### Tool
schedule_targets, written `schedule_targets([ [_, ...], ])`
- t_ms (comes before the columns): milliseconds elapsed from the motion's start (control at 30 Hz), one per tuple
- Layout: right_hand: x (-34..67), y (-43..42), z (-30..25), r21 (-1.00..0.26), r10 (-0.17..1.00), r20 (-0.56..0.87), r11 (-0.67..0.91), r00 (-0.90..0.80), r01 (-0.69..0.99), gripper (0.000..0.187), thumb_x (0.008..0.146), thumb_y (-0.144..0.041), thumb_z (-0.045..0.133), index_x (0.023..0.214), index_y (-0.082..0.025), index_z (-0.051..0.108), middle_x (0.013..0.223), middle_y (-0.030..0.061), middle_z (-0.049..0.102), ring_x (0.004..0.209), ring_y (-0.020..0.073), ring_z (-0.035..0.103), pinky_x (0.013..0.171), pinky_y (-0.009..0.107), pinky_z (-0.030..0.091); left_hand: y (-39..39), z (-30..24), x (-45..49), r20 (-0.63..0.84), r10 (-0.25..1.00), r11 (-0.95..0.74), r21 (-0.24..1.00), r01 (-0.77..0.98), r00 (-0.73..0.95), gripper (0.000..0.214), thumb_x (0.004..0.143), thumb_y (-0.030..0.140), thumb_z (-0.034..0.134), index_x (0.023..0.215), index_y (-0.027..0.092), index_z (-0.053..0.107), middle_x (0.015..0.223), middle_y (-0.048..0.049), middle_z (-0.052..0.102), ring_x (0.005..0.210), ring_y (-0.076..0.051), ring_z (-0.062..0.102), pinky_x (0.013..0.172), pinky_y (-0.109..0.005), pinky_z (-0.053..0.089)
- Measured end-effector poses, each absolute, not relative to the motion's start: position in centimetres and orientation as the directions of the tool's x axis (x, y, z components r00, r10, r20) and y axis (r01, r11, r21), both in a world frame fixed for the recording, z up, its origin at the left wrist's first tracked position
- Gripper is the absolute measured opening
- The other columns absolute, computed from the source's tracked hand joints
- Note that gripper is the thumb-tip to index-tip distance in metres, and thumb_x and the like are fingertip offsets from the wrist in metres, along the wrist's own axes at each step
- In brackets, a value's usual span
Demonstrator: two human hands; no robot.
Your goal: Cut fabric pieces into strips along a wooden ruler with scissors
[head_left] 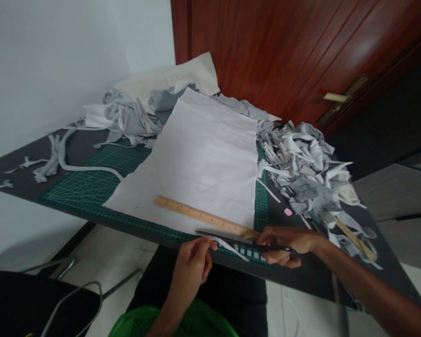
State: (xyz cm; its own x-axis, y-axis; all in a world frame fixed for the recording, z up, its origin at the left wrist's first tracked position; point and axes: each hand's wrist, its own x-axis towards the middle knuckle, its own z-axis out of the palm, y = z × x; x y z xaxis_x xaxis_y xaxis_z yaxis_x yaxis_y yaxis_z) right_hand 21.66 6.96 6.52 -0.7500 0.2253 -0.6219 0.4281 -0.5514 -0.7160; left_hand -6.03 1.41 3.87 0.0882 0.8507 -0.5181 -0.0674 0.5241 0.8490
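A large white cloth (210,154) lies spread over a green cutting mat (91,182). Across its near part rests a wooden ruler (196,214), slanting down to the right. My right hand (284,245) is closed round the handles of black scissors (228,238), whose blades point left along the cloth's near edge. My left hand (194,262) pinches a narrow white fabric strip (231,249) at that edge, just below the blade tips. The strip's other end hangs to the right below the scissors.
Heaps of grey and white fabric scraps (305,159) cover the table's right side, with another pile (126,114) at the back left. A white cord (87,167) curves over the mat. A pink piece (288,212) lies right of the mat. Behind stands a wooden door (266,51).
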Motion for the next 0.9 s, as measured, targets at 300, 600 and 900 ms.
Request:
schedule_targets([
  [300, 21.4, 6.5, 5.7, -0.69, 0.189, -0.613, -0.601, -0.767, 0.404, 0.06, 0.072, -0.062, 0.087, 0.066, -0.018, 0.046, 0.047, -0.0129, 0.041, 0.034, 0.0008, 0.032, 0.029, 0.012, 0.039, 1.3, 3.4, -6.2, -0.502, 0.858, 0.51, 0.857, -0.071, 0.11, 0.046, 0.077, 0.065, 0.057, 0.074, 0.019, 0.059, 0.038, 0.0092, 0.037, 0.031, -0.005, 0.023, 0.033, -0.018, 0.017],
  [600, 20.6, 6.3, 5.4, -0.672, 0.175, -0.586, -0.65, -0.792, 0.354, 0.067, 0.065, -0.07, 0.088, 0.067, -0.018, 0.046, 0.049, -0.0114, 0.043, 0.037, 0.0016, 0.038, 0.033, 0.015, 0.046, 1.3, 2.5, -6.2, -0.487, 0.865, 0.497, 0.865, -0.073, 0.122, 0.052, 0.075, 0.071, 0.058, 0.072, 0.018, 0.059, 0.038, 0.0086, 0.038, 0.03, -0.006, 0.025, 0.033, -0.017, 0.018],
  [900, 19.7, 7.2, 5.8, -0.665, 0.157, -0.595, -0.647, -0.788, 0.373, 0.067, 0.065, -0.072, 0.087, 0.07, -0.018, 0.048, 0.048, -0.0117, 0.042, 0.037, 0.0024, 0.038, 0.035, 0.015, 0.046, 1.3, 3.0, -6.3, -0.491, 0.857, 0.506, 0.859, -0.077, 0.154, 0.054, 0.073, 0.072, 0.059, 0.069, 0.018, 0.059, 0.037, 0.0092, 0.035, 0.03, -0.005, 0.023, 0.033, -0.018, 0.018],
])
